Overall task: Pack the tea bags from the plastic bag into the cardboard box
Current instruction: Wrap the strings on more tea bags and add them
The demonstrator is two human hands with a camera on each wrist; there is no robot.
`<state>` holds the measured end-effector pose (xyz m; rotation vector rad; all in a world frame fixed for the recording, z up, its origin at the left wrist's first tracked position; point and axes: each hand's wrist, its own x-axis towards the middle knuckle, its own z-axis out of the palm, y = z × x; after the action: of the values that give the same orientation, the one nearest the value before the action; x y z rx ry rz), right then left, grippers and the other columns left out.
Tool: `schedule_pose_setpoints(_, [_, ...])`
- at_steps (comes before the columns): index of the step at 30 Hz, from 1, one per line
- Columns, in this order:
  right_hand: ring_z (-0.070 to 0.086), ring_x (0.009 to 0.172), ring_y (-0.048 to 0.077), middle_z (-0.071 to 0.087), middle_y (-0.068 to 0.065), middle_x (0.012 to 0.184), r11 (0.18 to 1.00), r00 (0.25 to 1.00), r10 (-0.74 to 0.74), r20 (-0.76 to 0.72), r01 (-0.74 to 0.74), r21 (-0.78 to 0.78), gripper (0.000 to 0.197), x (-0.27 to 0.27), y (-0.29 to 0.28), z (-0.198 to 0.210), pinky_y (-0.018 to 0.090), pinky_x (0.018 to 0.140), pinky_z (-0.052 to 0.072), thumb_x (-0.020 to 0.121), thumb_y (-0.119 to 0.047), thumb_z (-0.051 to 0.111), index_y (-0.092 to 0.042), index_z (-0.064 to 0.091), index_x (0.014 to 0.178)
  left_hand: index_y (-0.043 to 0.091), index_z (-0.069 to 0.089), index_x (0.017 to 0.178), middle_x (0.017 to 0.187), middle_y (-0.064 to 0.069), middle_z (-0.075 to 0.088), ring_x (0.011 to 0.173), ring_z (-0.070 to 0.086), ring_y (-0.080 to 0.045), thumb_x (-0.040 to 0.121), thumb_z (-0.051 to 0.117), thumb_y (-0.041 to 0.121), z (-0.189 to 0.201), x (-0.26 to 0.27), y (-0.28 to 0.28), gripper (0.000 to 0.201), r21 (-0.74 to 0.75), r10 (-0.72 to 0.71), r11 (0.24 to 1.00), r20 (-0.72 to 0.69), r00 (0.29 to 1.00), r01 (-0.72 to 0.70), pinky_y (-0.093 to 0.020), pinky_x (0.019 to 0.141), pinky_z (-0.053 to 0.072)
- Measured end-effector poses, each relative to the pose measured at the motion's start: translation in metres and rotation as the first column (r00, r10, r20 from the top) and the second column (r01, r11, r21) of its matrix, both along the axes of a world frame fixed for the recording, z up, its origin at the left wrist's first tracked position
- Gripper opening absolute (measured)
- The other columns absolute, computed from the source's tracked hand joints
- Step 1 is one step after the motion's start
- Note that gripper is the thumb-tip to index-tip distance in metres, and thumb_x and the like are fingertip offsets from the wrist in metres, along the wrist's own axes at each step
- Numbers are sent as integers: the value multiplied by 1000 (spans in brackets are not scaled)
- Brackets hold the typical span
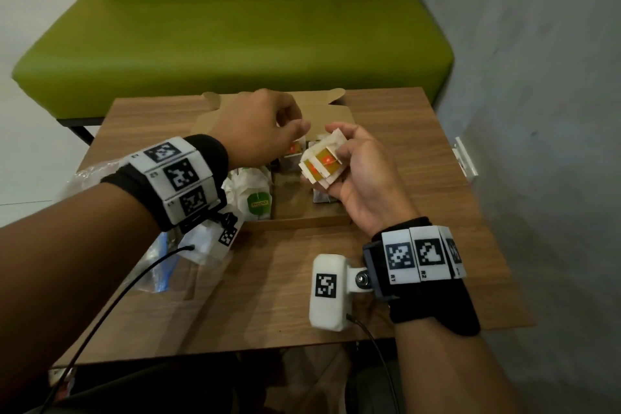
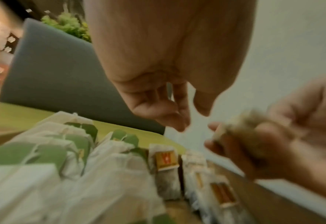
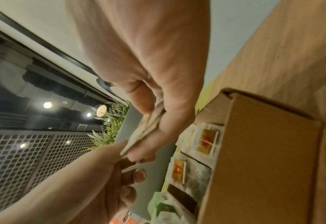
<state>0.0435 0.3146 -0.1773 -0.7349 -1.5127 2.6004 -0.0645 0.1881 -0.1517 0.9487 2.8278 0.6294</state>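
Observation:
My right hand (image 1: 337,156) holds a small stack of tea bags (image 1: 322,165) with yellow-and-red tags, palm up, over the open cardboard box (image 1: 302,220). In the right wrist view its thumb and fingers (image 3: 152,119) pinch the stack (image 3: 147,128). My left hand (image 1: 299,121) hovers just left of the stack with fingers loosely curled and thumb stretched toward it; the left wrist view shows nothing in that hand (image 2: 185,116). Green-tagged tea bags (image 1: 257,200) fill the box's left side, yellow-tagged ones (image 2: 166,159) stand to their right. The clear plastic bag (image 1: 90,175) lies left of the box.
The box sits on a small wooden table (image 1: 420,178) with its lid folded back toward a green bench (image 1: 235,37). A grey wall (image 1: 537,111) runs close along the table's right edge. The plastic bag's blue zip edge (image 1: 164,276) lies under my left forearm.

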Motion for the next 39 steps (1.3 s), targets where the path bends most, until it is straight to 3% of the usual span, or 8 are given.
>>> schedule_pose_setpoints(3, [68, 98, 24, 61, 15, 123, 999, 998, -6, -62, 3, -39, 47, -1, -3, -1, 46, 87, 61, 98, 12, 35, -11, 51, 136, 19, 70, 90, 83, 2, 70, 74, 68, -17, 92, 56, 54, 16, 16, -5, 37, 169, -79, 985, 209, 975, 43, -40, 70, 56])
schedule_pose_setpoints(6, [70, 98, 23, 62, 19, 124, 997, 993, -36, -114, 28, -67, 47, -2, -5, 0, 40, 87, 61, 97, 15, 42, -11, 51, 135, 22, 67, 92, 87, 4, 69, 66, 66, -13, 79, 71, 54, 23, 26, -8, 35, 224, -98, 974, 253, 962, 40, -34, 61, 55])
schedule_pose_setpoints(10, [71, 89, 24, 64, 24, 115, 981, 984, -101, -146, 73, -182, 36, -4, -7, 3, 31, 74, 63, 96, 15, 47, -6, 53, 125, 15, 64, 97, 89, -3, 66, 68, 70, -24, 73, 84, 30, 19, 27, -8, 34, 289, -70, 957, 313, 947, -25, -42, 62, 61])
schedule_pose_setpoints(16, [67, 95, 25, 66, 17, 107, 959, 985, -149, -90, 122, -255, 12, -10, -12, 0, 41, 80, 60, 100, 0, 55, -10, 52, 107, 5, 63, 95, 78, -5, 62, 62, 65, -12, 80, 77, 4, 19, 22, -9, 21, 428, -16, 880, 457, 889, -205, -25, 58, 58])
schedule_pose_setpoints(21, [70, 97, 28, 67, 19, 123, 912, 980, -198, -32, 172, -372, 39, -9, -8, -1, 35, 62, 63, 101, -22, 58, -5, 52, 136, 13, 67, 90, 74, -2, 69, 62, 64, -7, 82, 75, 5, 25, 17, -13, 13, 460, 16, 855, 440, 898, -240, -21, 56, 52])
schedule_pose_setpoints(27, [71, 86, 21, 69, 15, 116, 933, 992, -111, -53, 86, -351, 48, -5, -11, 1, 28, 55, 58, 96, -21, 66, -3, 52, 139, 9, 68, 92, 72, -1, 68, 62, 65, -7, 79, 79, 11, 27, 21, -12, 17, 481, -5, 849, 420, 907, -218, -22, 54, 53])
schedule_pose_setpoints(34, [73, 80, 17, 73, 9, 100, 903, 985, -103, -135, 36, -427, 16, -3, -8, 4, 24, 61, 60, 95, -19, 67, -9, 67, 108, 20, 74, 95, 96, 0, 74, 73, 67, -9, 97, 58, 29, 26, 25, -13, 19, 465, -13, 856, 455, 890, -226, -26, 61, 54])
schedule_pose_setpoints(39, [73, 77, 14, 72, 7, 96, 927, 979, -133, -154, 68, -368, 22, -5, -12, 2, 27, 63, 60, 93, -6, 66, -9, 58, 113, 22, 75, 98, 100, -3, 74, 73, 69, -12, 94, 63, 27, 27, 29, -16, 14, 496, -21, 837, 453, 891, -232, -28, 61, 55])
